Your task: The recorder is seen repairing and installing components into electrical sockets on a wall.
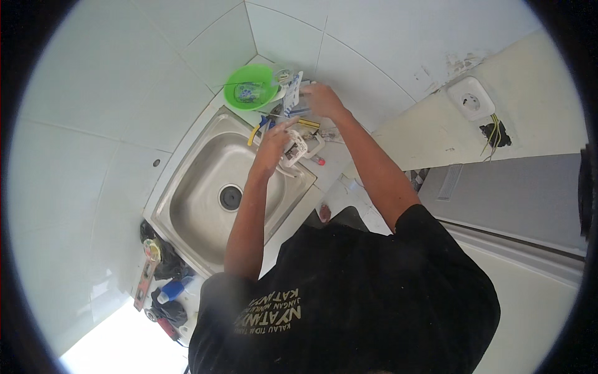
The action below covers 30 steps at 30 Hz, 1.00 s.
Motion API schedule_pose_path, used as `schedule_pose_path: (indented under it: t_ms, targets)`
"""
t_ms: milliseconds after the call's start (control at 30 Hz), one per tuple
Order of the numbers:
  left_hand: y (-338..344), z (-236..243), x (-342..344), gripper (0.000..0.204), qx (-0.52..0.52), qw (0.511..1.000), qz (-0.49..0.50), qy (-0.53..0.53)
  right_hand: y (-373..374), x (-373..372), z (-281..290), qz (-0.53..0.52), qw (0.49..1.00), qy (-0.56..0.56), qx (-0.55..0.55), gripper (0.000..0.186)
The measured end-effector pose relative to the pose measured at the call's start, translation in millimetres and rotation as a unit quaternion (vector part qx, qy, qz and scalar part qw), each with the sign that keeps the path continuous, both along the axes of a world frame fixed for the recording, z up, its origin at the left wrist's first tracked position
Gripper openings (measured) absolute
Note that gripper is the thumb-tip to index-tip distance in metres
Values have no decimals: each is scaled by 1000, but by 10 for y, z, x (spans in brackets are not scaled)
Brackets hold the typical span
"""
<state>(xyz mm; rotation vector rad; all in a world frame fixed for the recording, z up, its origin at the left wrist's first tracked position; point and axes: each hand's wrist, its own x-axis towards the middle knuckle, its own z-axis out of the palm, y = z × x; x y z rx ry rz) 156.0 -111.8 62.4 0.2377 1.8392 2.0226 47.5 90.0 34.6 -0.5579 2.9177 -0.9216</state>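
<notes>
My left hand (pixel 270 153) is over the sink's far right corner, its index finger stretched toward the pile there. Against its palm side sits a white plastic frame (pixel 297 148), which the hand appears to grip; the thumb is hidden. Farther right, my right hand (pixel 322 100) has its fingertips at the edge of a blue-and-white packet (pixel 291 98), seemingly pinching it. A clear plastic bag (pixel 301 110) lies below the packet. Close by are a yellow bar-shaped piece (pixel 309 123) and a tool with blue and yellow handles (pixel 256 131).
A green basin (pixel 233 93) holding a clear, blue-marked item stands in the corner behind the steel sink (pixel 187 209). At lower left lie an orange level (pixel 146 282), a blue-capped bottle (pixel 171 290) and black bags. A wall socket (pixel 471 98) has loose wires below it.
</notes>
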Motion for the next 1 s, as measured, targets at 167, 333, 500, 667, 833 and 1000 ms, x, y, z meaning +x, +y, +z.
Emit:
schedule_pose_path:
  t_ms: [167,333,500,667,833,1000]
  targets:
    - [139,-357,-396,73,-161,982,-35,98,-245,-166,-15,-16,986,-46,158,25]
    - [189,-246,-388,79,-121,993,3,-17,-129,-204,-197,-20,977,-77,198,25]
    - [107,-222,-368,82,-87,994,57,-20,-122,-151,-191,-28,975,-55,215,31]
    - [114,-122,-385,82,-15,995,62,-71,-31,-146,-212,-18,988,-15,150,25]
    - [-1,-411,-469,80,-82,994,74,-9,17,-87,-38,57,984,-158,56,29]
    - [81,-309,-519,79,-120,992,38,-25,119,-125,-302,-36,969,-155,189,30]
